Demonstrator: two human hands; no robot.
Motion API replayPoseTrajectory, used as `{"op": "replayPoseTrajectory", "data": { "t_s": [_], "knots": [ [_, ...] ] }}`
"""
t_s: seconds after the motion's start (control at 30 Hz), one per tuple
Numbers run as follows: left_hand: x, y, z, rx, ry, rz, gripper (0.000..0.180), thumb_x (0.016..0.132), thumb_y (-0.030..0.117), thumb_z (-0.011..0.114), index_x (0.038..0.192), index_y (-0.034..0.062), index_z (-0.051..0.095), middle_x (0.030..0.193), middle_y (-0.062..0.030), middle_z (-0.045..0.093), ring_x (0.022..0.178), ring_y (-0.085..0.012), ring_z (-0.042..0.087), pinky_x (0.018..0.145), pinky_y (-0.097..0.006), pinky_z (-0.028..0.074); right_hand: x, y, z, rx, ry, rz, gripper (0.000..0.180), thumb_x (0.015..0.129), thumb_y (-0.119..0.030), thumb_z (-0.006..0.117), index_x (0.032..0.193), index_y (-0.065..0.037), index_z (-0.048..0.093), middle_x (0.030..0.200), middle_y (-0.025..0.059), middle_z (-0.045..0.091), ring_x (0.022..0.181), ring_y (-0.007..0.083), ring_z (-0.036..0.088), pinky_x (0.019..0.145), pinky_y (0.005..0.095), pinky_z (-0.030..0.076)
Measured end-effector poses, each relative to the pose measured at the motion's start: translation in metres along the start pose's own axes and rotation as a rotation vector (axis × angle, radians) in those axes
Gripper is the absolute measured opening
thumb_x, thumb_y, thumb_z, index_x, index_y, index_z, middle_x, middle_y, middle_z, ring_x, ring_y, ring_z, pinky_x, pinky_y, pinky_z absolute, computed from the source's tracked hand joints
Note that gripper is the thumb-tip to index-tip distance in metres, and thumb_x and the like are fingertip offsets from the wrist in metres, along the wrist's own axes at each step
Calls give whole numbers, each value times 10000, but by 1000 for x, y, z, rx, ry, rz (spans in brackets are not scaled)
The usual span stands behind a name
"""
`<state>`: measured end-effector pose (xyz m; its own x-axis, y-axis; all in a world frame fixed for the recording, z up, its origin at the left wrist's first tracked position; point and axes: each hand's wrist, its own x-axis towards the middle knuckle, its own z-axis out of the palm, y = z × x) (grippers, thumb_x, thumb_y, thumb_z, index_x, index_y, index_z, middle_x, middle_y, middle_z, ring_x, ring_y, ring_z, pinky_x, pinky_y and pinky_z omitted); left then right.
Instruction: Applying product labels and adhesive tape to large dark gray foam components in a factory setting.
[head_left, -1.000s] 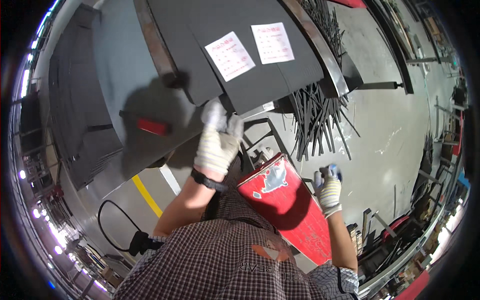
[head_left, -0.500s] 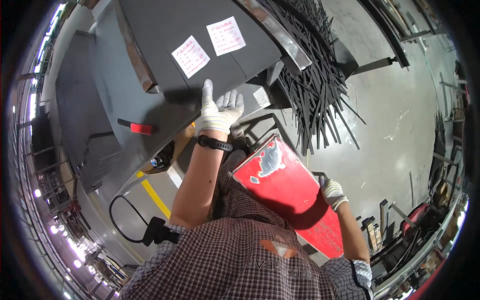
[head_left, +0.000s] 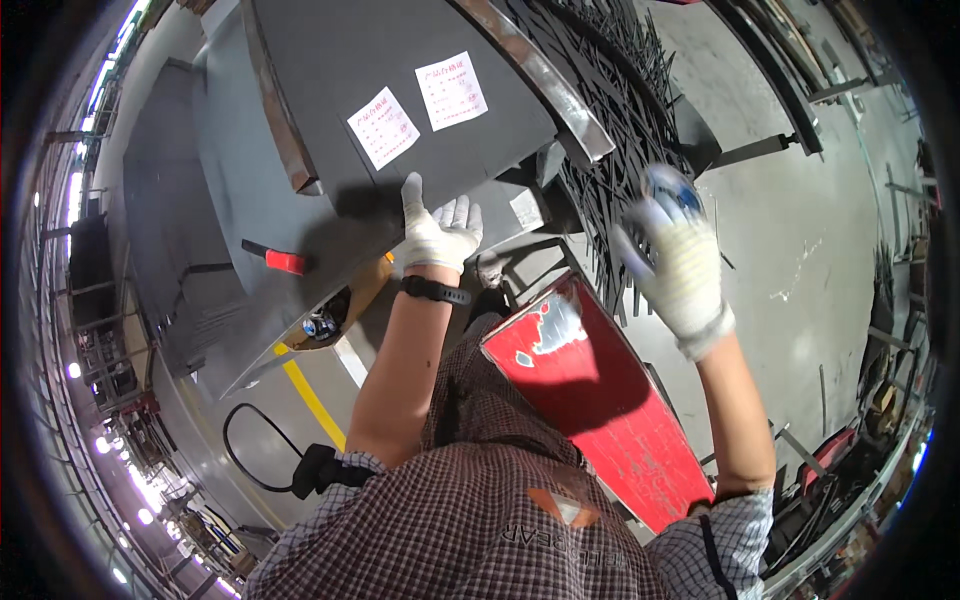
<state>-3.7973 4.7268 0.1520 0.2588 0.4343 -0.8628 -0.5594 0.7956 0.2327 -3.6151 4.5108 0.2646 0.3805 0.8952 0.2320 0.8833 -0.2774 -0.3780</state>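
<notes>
My left hand [head_left: 442, 232], in a pale glove, is palm up at the near edge of the dark flat sheets [head_left: 440, 160]. Its fingers are stretched and the thumb points away from me along that edge. Two white paper labels [head_left: 384, 129] with red print lie on the top sheet. My right hand [head_left: 682, 255], gloved too, is raised in front of a heap of thin black strips [head_left: 625, 150]. At its fingertips is a small rounded blue and silver thing [head_left: 672, 188], smeared by motion, its kind unclear. Below that hand stands a worn red box-like seat [head_left: 600, 410].
Metal angle bars [head_left: 560, 90] run along both sides of the sheets. A red-handled tool [head_left: 284, 262] lies on the grey sheet at left. Below the sheet's edge, a cardboard box [head_left: 350, 310] holds a round blue and black thing. Yellow floor tape [head_left: 315, 405] shows nearby.
My right hand has come up and away from the red seat's side, and a blue and silver thing now shows at its fingertips. My left hand has hardly moved.
</notes>
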Motion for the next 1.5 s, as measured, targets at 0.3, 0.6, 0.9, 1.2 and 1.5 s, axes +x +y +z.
{"op": "replayPoseTrajectory", "data": {
  "t_s": [0.3, 0.6, 0.9, 1.2, 1.5],
  "knots": [
    [-8, -11, 16, -29, 110, -40, 666, 684, 470, 862, 1147, 91, 571, 1285, -9, 560, 1270, -178, 449, 1073, -418, 347, 205, -45, 134, -242, 51, -306, 180, 878, -173, 528, 1002, -111, 644, 917, 113, 670, 864, 254, 673, 732, 422, 477],
    [-10, -8, 12, 104, 61, -21, 589, 781, 456, 777, 1222, 133, 560, 1277, -35, 554, 1244, -216, 483, 1073, -447, 367, 210, -33, 169, -282, 35, -311, 308, 858, -226, 591, 1133, -92, 620, 1102, 124, 639, 953, 264, 646, 824, 459, 468],
    [-86, -58, -55, 154, -176, -178, 491, 825, 420, 767, 1190, 156, 570, 1137, -70, 639, 1061, -234, 605, 933, -438, 496, 208, -25, 180, -305, 147, -359, 234, 912, -178, 504, 1106, -91, 603, 1084, 120, 644, 967, 274, 651, 822, 467, 444],
    [-138, -132, -123, -170, 134, -525, 508, 883, 232, 736, 1302, 92, 486, 1277, -54, 551, 1214, -234, 531, 1083, -398, 425, 206, -32, 153, -390, 122, -357, 204, 894, -167, 480, 1052, -66, 559, 896, 112, 617, 847, 262, 618, 721, 437, 462],
    [-174, -20, -112, 467, -609, -129, 355, 802, 41, 775, 1079, 51, 554, 916, 4, 639, 819, -79, 623, 732, -204, 540, 39, -110, -6, 303, -756, -584, 309, 809, -129, 603, 1116, -146, 627, 765, 51, 559, 581, 228, 578, 528, 358, 482]
  ]
}}
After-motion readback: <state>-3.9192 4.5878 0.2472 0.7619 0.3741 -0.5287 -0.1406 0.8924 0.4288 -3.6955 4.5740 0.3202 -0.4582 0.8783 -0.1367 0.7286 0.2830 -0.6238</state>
